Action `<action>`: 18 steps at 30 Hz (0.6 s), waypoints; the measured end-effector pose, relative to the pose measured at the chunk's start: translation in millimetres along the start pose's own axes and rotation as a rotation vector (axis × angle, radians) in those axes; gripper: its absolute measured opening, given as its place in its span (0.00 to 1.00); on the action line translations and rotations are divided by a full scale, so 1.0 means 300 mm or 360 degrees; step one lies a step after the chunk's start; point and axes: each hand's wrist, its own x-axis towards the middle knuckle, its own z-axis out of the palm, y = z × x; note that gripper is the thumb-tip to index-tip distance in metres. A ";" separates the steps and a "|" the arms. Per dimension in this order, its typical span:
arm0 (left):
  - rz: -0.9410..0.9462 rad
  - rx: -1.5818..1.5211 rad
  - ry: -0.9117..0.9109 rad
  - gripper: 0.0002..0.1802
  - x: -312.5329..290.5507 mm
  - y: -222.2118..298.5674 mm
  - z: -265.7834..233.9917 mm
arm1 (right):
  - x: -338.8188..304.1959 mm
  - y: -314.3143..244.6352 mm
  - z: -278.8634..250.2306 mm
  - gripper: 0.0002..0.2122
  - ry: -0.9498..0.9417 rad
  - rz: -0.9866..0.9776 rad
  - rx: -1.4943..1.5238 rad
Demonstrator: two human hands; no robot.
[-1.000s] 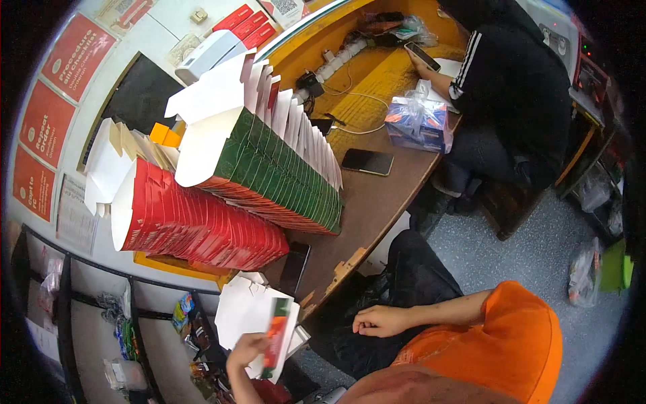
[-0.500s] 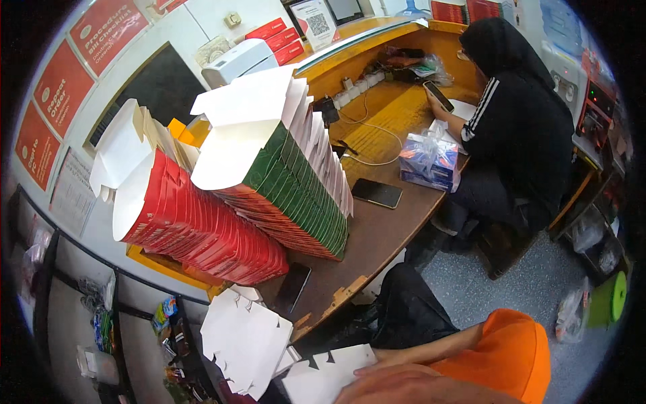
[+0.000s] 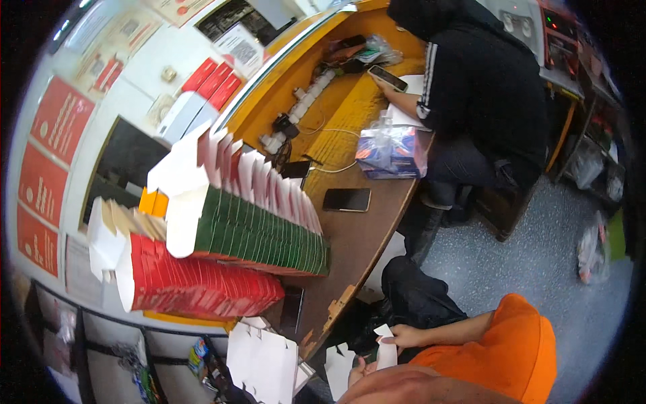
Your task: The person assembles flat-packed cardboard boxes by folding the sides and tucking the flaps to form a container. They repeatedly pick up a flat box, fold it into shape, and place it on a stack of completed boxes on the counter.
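Note:
A white card box blank (image 3: 340, 370), notched along its edge, is between my hands at the bottom of the picture, with a narrow white flap standing up. My right hand (image 3: 404, 334), below the orange sleeve, pinches that flap. Closer to me, my left hand (image 3: 362, 372) grips the lower part of the card, its fingers partly hidden by my forearm. Just left of it lies a pile of flat white box blanks (image 3: 262, 363). Beyond that stand a nested stack of red boxes (image 3: 202, 276) and a stack of green boxes (image 3: 262, 232), white inside.
A brown table (image 3: 356, 236) bears a dark phone (image 3: 346, 199), another phone (image 3: 291, 310) beside the red stack, and a plastic-wrapped blue package (image 3: 390, 153). At the right a person in black (image 3: 478, 87) sits holding a phone. Shelves (image 3: 114, 337) stand lower left.
My view has turned, so the stacks lean further left. The card between my hands lay flat under them; now part of it is raised, with my right hand pinching its flap.

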 end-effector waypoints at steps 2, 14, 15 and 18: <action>-0.0098 0.0151 -0.0003 0.15 -0.015 0.010 0.056 | -0.006 0.012 -0.036 0.15 0.0127 -0.0132 -0.0060; -0.0552 0.2128 -0.0438 0.13 -0.120 0.059 0.525 | -0.034 -0.109 -0.063 0.16 0.0155 -0.0805 -0.0956; -0.0553 0.2298 -0.0494 0.13 -0.131 0.062 0.544 | 0.034 -0.048 -0.057 0.17 0.0184 -0.0858 -0.0860; -0.0512 0.2705 -0.0635 0.13 -0.174 0.086 0.545 | 0.075 -0.022 -0.063 0.20 0.0277 -0.0520 -0.0556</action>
